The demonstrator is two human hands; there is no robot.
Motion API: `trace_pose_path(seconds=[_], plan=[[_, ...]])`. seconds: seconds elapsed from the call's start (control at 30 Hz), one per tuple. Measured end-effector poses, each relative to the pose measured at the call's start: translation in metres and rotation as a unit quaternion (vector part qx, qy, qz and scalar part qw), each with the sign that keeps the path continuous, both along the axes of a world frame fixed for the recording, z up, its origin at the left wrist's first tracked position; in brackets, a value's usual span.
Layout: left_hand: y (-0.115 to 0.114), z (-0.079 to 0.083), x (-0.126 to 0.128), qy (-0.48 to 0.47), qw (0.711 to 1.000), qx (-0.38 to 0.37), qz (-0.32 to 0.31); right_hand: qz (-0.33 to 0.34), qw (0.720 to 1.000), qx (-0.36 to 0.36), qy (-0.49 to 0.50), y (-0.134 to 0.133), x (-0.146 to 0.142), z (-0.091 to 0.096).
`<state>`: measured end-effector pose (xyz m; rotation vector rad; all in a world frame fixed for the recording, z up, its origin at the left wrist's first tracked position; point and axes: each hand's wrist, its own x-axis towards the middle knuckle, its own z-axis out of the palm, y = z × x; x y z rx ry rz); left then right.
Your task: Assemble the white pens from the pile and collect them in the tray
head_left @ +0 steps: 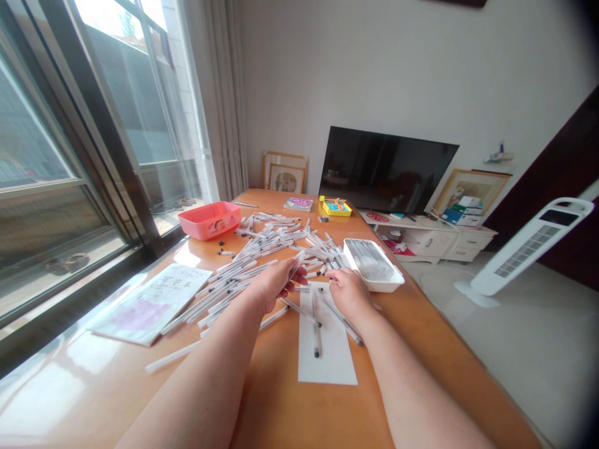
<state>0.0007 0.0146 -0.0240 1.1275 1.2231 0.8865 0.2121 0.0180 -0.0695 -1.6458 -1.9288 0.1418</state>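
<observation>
My left hand (279, 280) is closed around a pen (296, 267) with a pale barrel, above the near side of a loose heap of pens (276, 239). To its right, my right hand (349, 290) has its fingers drawn together in a pinch. A small dark bit shows at those fingertips, too small to name. Below both hands lies a white paper sheet (327, 368) with a few black-ended pens (317, 343) on it. Just beyond my right hand stands a white tray (390, 284) filled with pens in clear wrapping (372, 259).
A pink plastic basket (206, 224) stands at the left edge by the window. Nearer, a writing booklet (156, 302) lies flat. A yellow box (337, 209) and a colourful booklet (298, 204) rest at the table's far end. A tower fan (528, 252) stands on the floor to the right.
</observation>
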Motion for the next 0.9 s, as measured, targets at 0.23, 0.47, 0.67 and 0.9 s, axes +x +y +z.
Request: trace_pose_path(seconds=[0.23, 0.47, 0.67, 0.9], plan=[[-0.006, 0.001, 0.002, 0.011, 0.995, 0.062, -0.071, 0.063, 0.916, -0.051, 0.394, -0.020, -0.001, 0.021], [-0.016, 0.010, 0.010, 0.045, 0.987, 0.077, -0.136, 0.091, 0.859, -0.080, 0.498, -0.038, -0.004, 0.040], [-0.019, 0.013, 0.010, 0.050, 0.983, 0.082, -0.154, 0.104, 0.863, -0.086, 0.487, -0.039, -0.006, 0.042], [-0.020, 0.013, 0.010, 0.056, 0.983, 0.079, -0.154, 0.103, 0.884, -0.075, 0.449, -0.040, -0.005, 0.040]])
